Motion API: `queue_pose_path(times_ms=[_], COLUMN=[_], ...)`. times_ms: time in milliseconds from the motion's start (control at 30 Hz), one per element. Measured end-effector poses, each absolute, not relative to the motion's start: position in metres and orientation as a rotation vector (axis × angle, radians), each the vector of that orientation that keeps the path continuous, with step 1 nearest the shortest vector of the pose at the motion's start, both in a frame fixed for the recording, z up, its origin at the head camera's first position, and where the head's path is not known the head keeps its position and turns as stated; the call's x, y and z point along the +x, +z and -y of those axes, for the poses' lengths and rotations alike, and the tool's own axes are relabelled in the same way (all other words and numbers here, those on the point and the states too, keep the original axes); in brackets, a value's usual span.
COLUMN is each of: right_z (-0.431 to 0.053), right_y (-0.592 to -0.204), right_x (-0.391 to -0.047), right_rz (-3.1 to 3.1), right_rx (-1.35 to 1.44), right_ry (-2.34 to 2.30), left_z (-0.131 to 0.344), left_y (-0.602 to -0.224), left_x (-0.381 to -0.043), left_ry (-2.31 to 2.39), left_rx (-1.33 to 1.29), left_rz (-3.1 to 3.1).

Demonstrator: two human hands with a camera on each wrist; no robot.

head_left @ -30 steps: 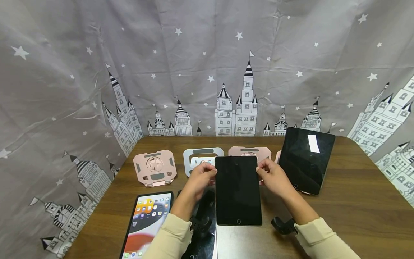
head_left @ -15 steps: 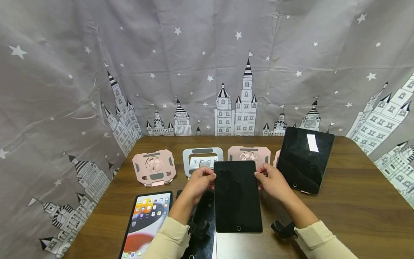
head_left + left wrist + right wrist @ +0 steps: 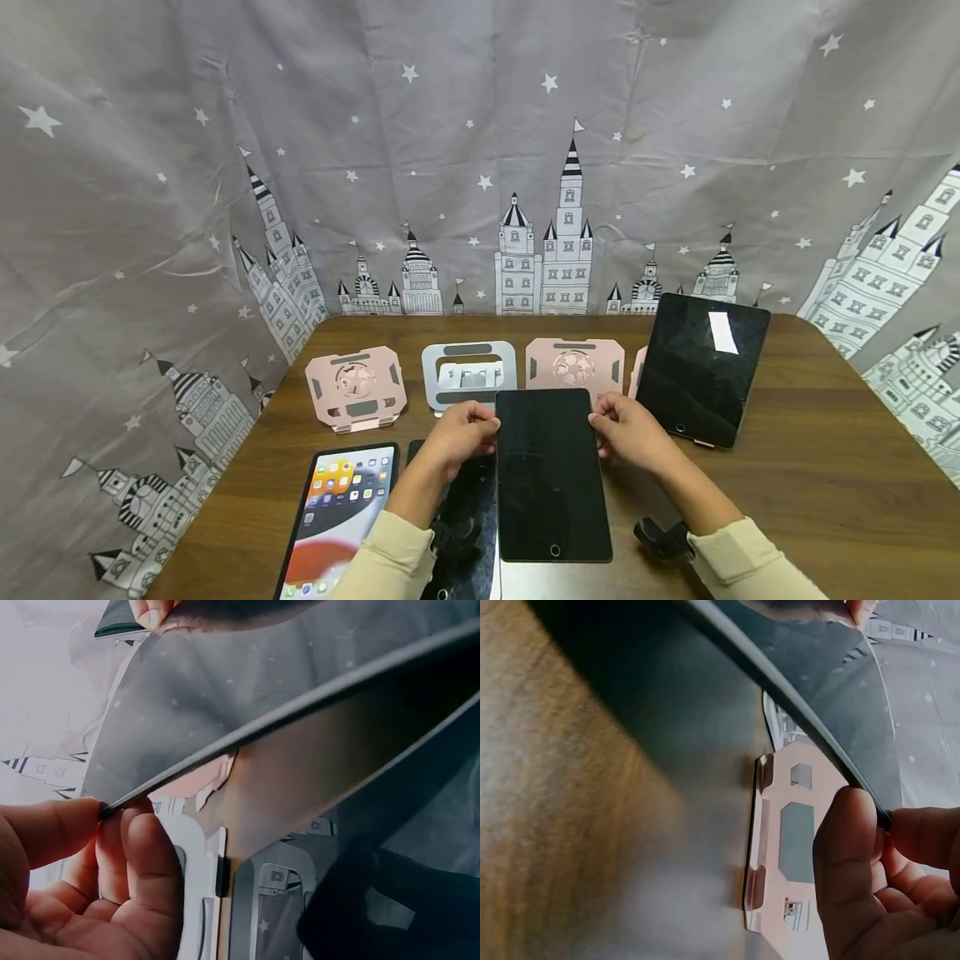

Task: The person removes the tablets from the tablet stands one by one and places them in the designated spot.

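Both hands hold a black tablet [image 3: 553,475], its dark screen facing me and its round home button at the bottom. My left hand [image 3: 461,437] pinches the left edge near the top corner, thumb in front and fingers behind. On the opposite edge my right hand [image 3: 630,429] pinches at about the same height. In the left wrist view the tablet's edge [image 3: 247,739] runs from the left fingertips up to the right. Behind the tablet's top stands a pink tablet stand [image 3: 576,364], its lower part hidden in the head view; the right wrist view shows its lip [image 3: 754,855].
A light blue stand [image 3: 468,373] and another pink stand [image 3: 357,385] are to the left. At right a dark tablet [image 3: 705,367] leans on a mostly hidden pink stand. A lit tablet [image 3: 341,517] and a dark tablet [image 3: 476,517] lie on the wooden table [image 3: 840,467].
The held tablet has come down and nearer, uncovering more of the middle pink stand. Both hands have lowered with it, keeping their pinch.
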State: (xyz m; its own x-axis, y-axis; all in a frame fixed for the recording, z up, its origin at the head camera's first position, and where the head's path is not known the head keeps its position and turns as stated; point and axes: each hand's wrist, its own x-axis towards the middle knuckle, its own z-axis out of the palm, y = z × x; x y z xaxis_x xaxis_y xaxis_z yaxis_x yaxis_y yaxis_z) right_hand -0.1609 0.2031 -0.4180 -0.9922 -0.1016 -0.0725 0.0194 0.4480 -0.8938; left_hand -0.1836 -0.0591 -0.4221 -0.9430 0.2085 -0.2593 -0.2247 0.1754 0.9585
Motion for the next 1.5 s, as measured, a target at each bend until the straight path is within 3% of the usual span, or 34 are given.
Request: queue_pose_path(times_ms=[1500], right_z=[-0.214], right_y=[-0.445], right_x=[-0.153], right_rz=[-2.376], right_rx=[-0.165], right_ry=[-1.475], left_z=[0.061], left_y=[-0.432], left_x=[-0.172], left_ry=[1.463], left_rx=[0.065], left_rz=[-2.296])
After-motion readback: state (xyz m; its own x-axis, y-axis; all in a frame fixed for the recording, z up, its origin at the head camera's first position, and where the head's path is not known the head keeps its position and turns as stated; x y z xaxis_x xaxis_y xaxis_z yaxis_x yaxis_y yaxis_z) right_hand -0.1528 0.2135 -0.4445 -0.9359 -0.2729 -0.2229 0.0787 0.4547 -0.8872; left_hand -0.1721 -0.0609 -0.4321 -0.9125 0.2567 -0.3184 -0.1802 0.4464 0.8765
